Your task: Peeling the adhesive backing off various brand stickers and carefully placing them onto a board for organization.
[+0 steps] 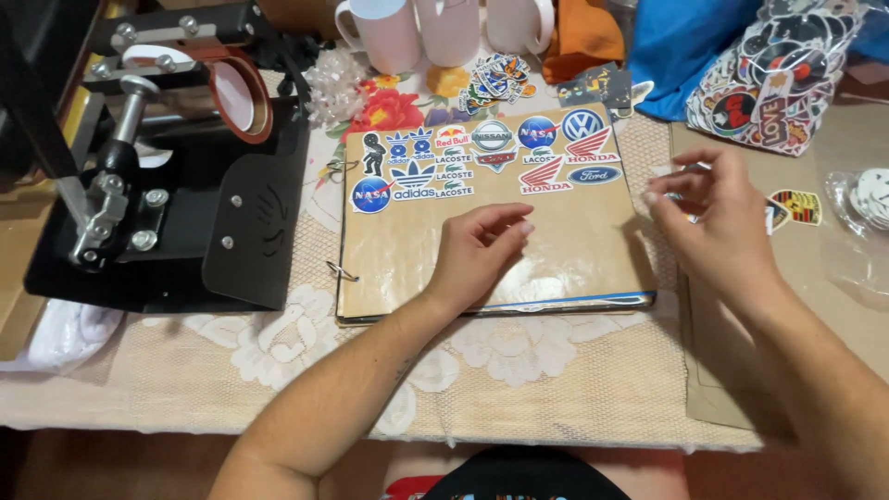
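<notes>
1. Head view: a brown ring-bound board (491, 250) lies flat mid-worktop (556, 389), logo stickers (482, 157) filling its upper part.
2. Left hand (477, 250) rests on the bare area, fingers loosely curled, holding nothing, seemingly steadying the board.
3. Right hand (713, 218) pinches a small sticker (681, 181) just off the right edge.
4. Black heat press (176, 185) stands left; white mugs (444, 28) behind.

**Warm, even indoor light with soft glare and slight blur**

The scene is brightly and evenly lit, with a warm yellowish cast. The glossy tan cardboard-covered ring binder (491, 231) carries pale sheen along its lower edge. Just beside it, the right hand (713, 222) throws a soft shadow onto the cover's right side. Left of the binder, the black metal mug press (176, 185) sits dark, its details murky. The fingers are slightly motion-blurred; the corners soften.
</notes>
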